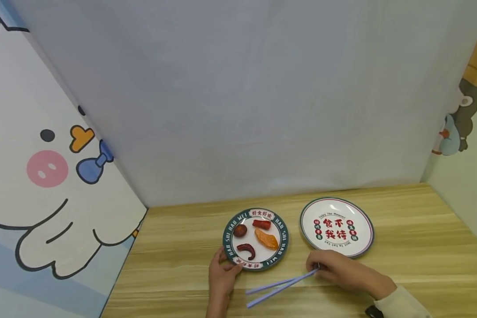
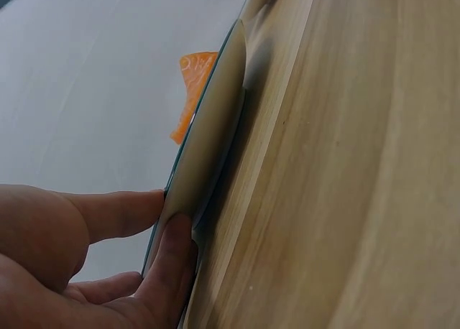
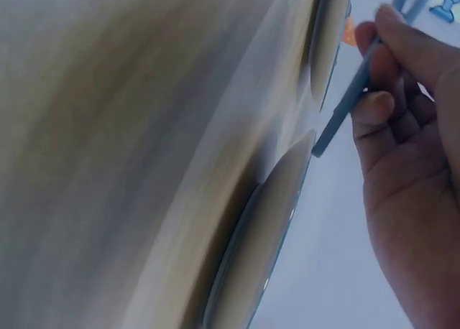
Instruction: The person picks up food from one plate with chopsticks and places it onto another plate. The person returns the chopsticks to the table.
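Note:
A round plate with a dark green rim (image 1: 284, 242) lies on the table. On it are an orange salmon-like slice (image 1: 266, 238), a red piece (image 1: 261, 224), a brown ball (image 1: 240, 230) and a dark red curled tentacle-like piece (image 1: 248, 250). My left hand (image 1: 223, 276) pinches the plate's near-left rim, its digits on both faces of the edge in the left wrist view. My right hand (image 1: 338, 270) grips a pair of light purple chopsticks (image 1: 280, 288). They point left over the table, their far ends slightly spread, on the near side of the plate.
A white oval plate (image 1: 310, 238) with red characters stands to the right, just beyond my right hand. The wood-patterned table (image 1: 175, 247) meets a pale backdrop (image 1: 242, 110) at the back. Cartoon-printed panels (image 1: 28, 207) flank both sides.

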A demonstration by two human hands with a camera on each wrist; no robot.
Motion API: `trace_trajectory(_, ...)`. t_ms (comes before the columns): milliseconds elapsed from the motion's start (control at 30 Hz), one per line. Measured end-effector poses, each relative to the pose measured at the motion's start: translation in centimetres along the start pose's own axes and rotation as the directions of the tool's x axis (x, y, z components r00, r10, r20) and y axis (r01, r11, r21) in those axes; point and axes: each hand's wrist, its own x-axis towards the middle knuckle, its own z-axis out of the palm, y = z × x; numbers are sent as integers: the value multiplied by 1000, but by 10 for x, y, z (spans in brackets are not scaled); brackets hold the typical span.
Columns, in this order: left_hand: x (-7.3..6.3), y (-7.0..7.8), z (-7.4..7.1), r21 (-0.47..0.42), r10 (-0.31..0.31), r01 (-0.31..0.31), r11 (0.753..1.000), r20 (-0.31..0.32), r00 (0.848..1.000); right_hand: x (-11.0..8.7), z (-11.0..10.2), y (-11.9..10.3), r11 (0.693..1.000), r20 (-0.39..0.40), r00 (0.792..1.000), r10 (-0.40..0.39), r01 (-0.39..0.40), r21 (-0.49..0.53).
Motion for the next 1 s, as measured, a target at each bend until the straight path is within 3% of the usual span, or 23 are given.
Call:
trace_trajectory(167, 0, 1, 0, -6, -1, 1, 1000, 4, 1000, -4, 4, 6, 998, -92, 994, -56, 54, -27)
trace_trajectory(533, 1, 0, 0, 16, -13, 12, 1000, 8, 1000, -1, 6, -16, 989, -142, 985, 100, -82, 126)
trace_trajectory(767, 1, 0, 0, 14, -18, 18, 1000, -1, 1000, 2, 10, -19, 973, -159, 981, 111, -75, 217)
trace_trajectory(1000, 2, 2, 0, 37, -53, 53, 998, 2, 999, 6, 19, -21, 969, -250, 961, 117, -55, 240)
